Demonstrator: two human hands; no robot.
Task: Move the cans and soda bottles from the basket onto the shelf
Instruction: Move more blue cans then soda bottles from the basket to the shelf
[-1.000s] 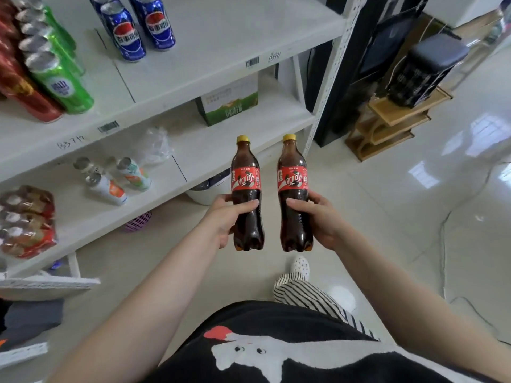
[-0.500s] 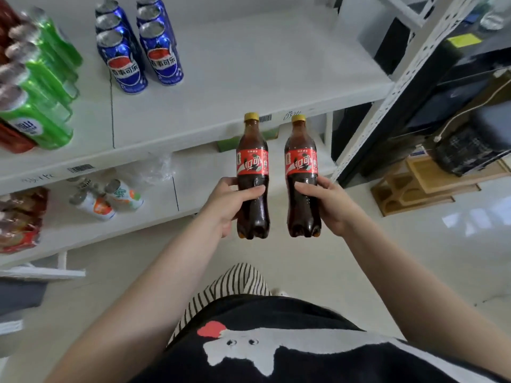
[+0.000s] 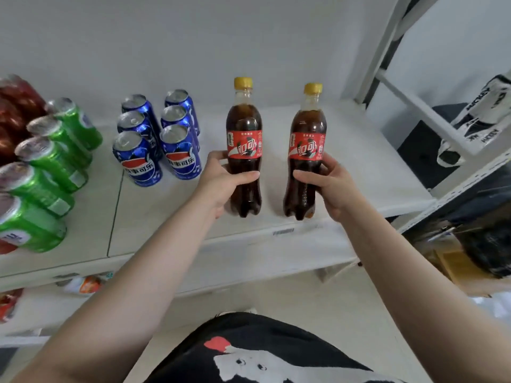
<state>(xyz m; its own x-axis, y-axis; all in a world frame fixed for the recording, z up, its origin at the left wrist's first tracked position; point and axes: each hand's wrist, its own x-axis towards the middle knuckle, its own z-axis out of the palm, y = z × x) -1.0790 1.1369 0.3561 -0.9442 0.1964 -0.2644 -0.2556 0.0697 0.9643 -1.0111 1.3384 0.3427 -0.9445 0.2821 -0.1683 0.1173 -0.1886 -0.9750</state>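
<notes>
While upright, bottles (image 3: pixel 244 150) (both) within fingers (image 3: pixel 250 174)

Looks like a small shop or stockroom: white metal shelf (image 3: pixel 359 167) w/ barcode price tags on its front edge. Drinks sit grouped by brand, w/ blue cans (image 3: pixel 157 139) in rows at centre-left, green cans (image 3: pixel 52 167) and red cans (image 3: pixel 13 117) far left. More packaged goods on the lower shelf (image 3: pixel 41 305).
</notes>
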